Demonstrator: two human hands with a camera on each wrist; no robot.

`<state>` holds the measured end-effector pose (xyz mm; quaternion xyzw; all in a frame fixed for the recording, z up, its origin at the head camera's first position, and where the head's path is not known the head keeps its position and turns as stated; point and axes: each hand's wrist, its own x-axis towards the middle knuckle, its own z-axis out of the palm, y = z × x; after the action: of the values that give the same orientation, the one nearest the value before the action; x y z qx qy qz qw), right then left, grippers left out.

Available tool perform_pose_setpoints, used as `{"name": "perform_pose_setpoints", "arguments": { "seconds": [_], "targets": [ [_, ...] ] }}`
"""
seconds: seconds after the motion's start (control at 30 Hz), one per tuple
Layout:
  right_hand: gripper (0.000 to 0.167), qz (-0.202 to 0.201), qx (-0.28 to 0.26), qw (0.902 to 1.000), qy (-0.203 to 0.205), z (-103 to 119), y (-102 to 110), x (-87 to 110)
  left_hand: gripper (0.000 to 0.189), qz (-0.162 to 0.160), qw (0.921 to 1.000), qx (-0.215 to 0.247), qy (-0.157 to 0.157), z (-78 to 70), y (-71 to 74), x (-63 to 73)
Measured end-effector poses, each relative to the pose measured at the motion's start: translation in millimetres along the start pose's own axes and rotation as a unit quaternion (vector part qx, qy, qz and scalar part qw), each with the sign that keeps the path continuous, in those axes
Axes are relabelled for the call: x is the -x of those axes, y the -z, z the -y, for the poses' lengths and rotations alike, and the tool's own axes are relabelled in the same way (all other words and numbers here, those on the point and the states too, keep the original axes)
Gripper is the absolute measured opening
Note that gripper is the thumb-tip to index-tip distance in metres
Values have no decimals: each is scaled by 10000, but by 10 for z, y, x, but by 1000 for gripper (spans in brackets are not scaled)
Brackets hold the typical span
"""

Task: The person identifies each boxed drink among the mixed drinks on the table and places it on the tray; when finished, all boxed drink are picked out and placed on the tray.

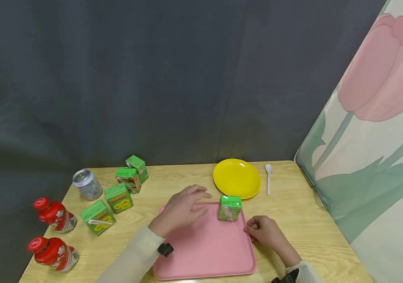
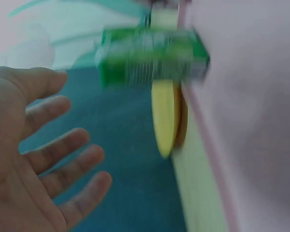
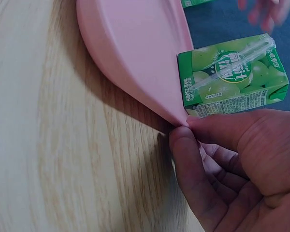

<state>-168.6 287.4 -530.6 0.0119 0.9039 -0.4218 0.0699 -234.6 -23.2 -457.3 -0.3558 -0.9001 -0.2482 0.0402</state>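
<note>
A pink tray [image 1: 208,247] lies at the front of the table, with a green juice box [image 1: 229,209] upright in its far right corner. Grapes and a wrapped straw show on this juice box [image 3: 232,72] in the right wrist view. My left hand [image 1: 184,208] is over the tray's far left part, fingers spread and holding nothing; the left wrist view shows its palm facing the juice box [image 2: 154,55], apart from it. At the tray's right edge my right hand [image 1: 263,234] pinches the rim [image 3: 179,118] between thumb and forefinger.
Behind the tray sit a yellow plate [image 1: 237,179] and a white spoon [image 1: 268,179]. On the left stand several more juice boxes [image 1: 118,197], a silver can [image 1: 87,184] and two red bottles [image 1: 56,215]. A dark curtain [image 1: 187,78] hangs along the back.
</note>
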Motion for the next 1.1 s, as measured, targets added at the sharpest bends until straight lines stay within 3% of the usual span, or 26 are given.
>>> {"name": "perform_pose_setpoints", "arguments": {
  "seconds": [0.1,0.2,0.33,0.43,0.57,0.67,0.8,0.87,1.1],
  "targets": [
    [9,-50,-7,10000,-37,-5,10,27,34,-547,9961,-666,206,231,211,350],
    [10,-59,-51,9999,-84,-10,24,44,36,-1040,9862,-1113,641,463,398,752],
    [8,-83,-15,9999,-98,-8,49,40,39,-1752,9649,-1549,1197,692,611,1250],
    [8,-131,53,9999,-92,-8,68,35,45,-2031,9509,-1714,1583,811,720,1488],
    [12,-160,96,9998,-18,-37,68,50,55,-1647,9489,-1727,2063,904,750,1638],
    [13,-115,69,9999,106,-61,43,48,55,-1491,9469,-1782,2221,933,724,1706],
    [12,-84,74,9997,229,-52,7,28,53,-1837,9395,-1881,2196,971,701,1756],
    [11,-104,148,9996,220,-34,0,21,52,-1931,9395,-1797,2187,985,694,1760],
    [5,-70,360,9993,-56,27,-17,-12,44,-2091,9504,-1016,2067,927,673,1751]
  ]
}}
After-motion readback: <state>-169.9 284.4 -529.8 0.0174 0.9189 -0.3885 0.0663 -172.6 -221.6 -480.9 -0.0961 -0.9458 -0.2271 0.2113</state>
